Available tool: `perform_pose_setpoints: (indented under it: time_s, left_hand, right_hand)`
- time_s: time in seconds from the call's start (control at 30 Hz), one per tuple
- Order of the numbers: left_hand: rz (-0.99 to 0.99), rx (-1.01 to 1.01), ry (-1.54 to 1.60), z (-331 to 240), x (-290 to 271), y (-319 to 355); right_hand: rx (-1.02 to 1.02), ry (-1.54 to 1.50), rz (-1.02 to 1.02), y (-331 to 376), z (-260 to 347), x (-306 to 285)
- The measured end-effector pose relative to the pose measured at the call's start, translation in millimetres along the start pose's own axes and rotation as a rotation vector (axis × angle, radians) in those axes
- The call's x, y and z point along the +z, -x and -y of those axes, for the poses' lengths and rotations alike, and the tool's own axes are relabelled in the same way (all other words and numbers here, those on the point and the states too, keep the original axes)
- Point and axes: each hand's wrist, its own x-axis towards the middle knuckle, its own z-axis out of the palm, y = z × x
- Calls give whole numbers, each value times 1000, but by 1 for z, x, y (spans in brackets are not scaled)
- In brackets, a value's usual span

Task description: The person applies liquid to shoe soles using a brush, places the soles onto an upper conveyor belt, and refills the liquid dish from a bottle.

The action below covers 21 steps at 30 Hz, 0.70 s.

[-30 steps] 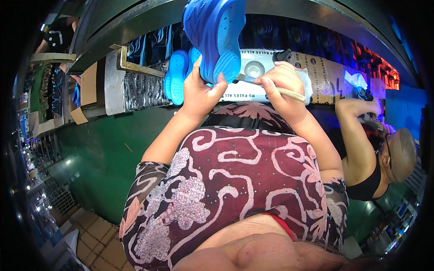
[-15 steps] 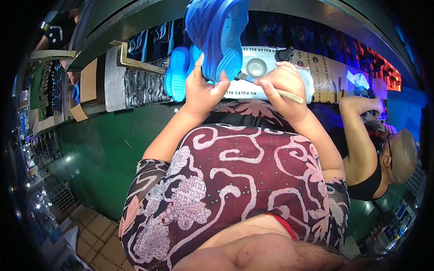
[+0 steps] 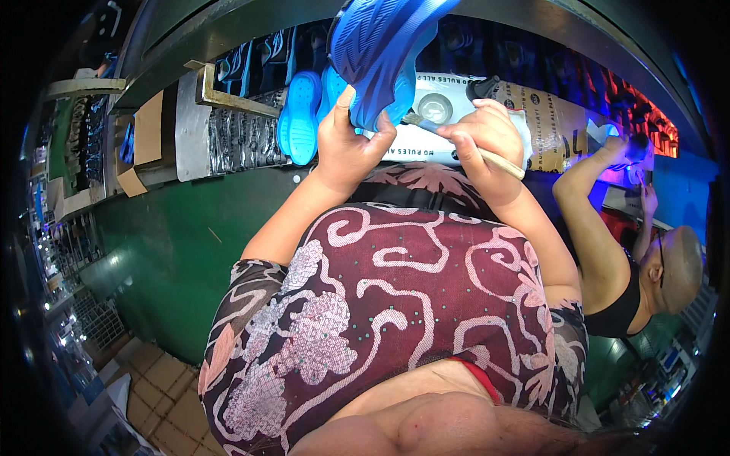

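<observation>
My left hand (image 3: 351, 144) is closed on the near end of a blue shoe sole (image 3: 384, 57), thumb on one side and fingers on the other. The sole is tilted up, its ridged outer side largely facing me and its far end cut off by the picture's upper edge. In my right hand (image 3: 490, 140) is a brush (image 3: 502, 164) with a pale wooden handle. Its bristles point left, close to the sole's near end; whether they touch it I cannot tell. Behind the brush stands a small round dish (image 3: 436, 109) with greyish contents. Lighter blue soles (image 3: 298, 118) lie left of my left hand.
A white printed plastic sheet (image 3: 426, 147) and brown cardboard (image 3: 544, 129) cover the bench. Dark shoe uppers (image 3: 525, 64) line a rack behind it. A metal bracket (image 3: 228, 105) juts out at left. At right, a co-worker (image 3: 608, 243) handles a dark shoe (image 3: 637, 148).
The sole has turned and shifted right, showing less of its inside. The brush has moved slightly right with my right hand. The co-worker's arm has reached farther up, now with a dark shoe.
</observation>
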Motion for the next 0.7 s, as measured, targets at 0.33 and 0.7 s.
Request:
perform_pose_setpoints:
  time_s: [0.33,0.7]
  left_hand:
    - [3,45,8,0,-5,-2]
    - [86,22,-7,1,-5,-8]
  right_hand:
    - [6,-12,1,1,2,1]
    - [-13,87,1,4,0,-16]
